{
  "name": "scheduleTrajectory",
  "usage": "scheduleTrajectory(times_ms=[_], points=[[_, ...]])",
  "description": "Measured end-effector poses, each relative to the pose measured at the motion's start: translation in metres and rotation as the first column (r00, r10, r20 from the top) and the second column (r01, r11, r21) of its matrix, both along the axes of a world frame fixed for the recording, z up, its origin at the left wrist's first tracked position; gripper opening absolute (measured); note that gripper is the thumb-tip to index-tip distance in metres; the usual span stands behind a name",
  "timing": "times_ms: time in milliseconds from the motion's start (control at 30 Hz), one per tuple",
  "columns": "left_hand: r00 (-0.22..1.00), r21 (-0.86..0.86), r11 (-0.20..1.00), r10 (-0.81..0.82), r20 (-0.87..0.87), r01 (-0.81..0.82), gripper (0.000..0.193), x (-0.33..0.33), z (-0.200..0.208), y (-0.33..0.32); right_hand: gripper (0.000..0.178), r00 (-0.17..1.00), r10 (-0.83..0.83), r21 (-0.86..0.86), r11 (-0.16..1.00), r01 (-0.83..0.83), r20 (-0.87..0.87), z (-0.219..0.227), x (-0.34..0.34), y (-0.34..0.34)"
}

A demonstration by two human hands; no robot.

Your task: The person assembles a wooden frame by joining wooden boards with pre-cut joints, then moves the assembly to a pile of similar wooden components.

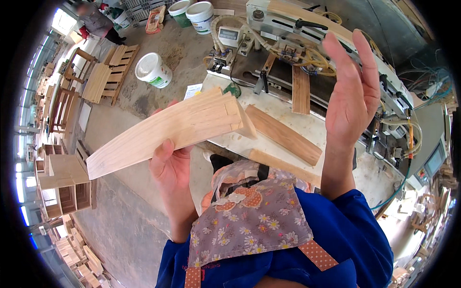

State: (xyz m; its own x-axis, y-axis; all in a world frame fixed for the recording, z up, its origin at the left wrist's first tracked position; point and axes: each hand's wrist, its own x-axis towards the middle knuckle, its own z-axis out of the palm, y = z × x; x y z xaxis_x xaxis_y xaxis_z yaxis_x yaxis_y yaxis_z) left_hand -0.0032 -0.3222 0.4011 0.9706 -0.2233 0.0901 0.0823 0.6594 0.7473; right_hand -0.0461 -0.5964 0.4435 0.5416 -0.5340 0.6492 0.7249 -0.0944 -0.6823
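A long pale wooden board (163,130), cut with notches at its right end, is gripped in my left hand (171,161). My thumb presses its near edge, and the other fingers are mostly hidden behind it. Raised on the right, my right hand (350,96) has its fingers apart and holds nothing. Below and between the hands, a darker wooden strip (284,135) lies on the white machine table (216,85). Another pale strip (283,166) rests along the table's near edge, close to my apron.
Beyond the table stands a machine with a clamp rail (307,24), hoses and a display box (229,34). A wooden piece (301,89) sits under its clamps. A white bucket (153,70), a slatted pallet (114,72) and a wooden cabinet (65,182) stand leftward. A person (98,21) is far left.
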Motion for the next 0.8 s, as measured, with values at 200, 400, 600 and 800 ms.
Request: scheduleTrajectory(times_ms=[200,400,600,800], points=[[1.0,-0.024,1.0,-0.008,-0.019,0.008,0.063,-0.001,-0.002,0.002,0.027,0.996,-0.082,-0.146,0.985,0.086,0.034,-0.003,0.0,-0.012],[1.0,-0.059,0.998,-0.005,-0.01,0.005,0.059,-0.005,0.002,0.001,0.025,0.993,-0.108,-0.168,0.979,0.116,0.051,-0.003,0.001,-0.01],[1.0,-0.051,0.999,-0.009,0.007,0.009,0.053,-0.001,-0.001,0.003,0.038,0.933,0.112,-0.104,0.982,-0.156,-0.343,-0.014,-0.013,-0.005],[0.999,-0.072,0.997,0.012,0.03,-0.009,0.05,0.002,-0.009,0.016,0.064,0.488,-0.522,-0.714,0.487,-0.503,-0.7,-0.129,-0.05,-0.017]])
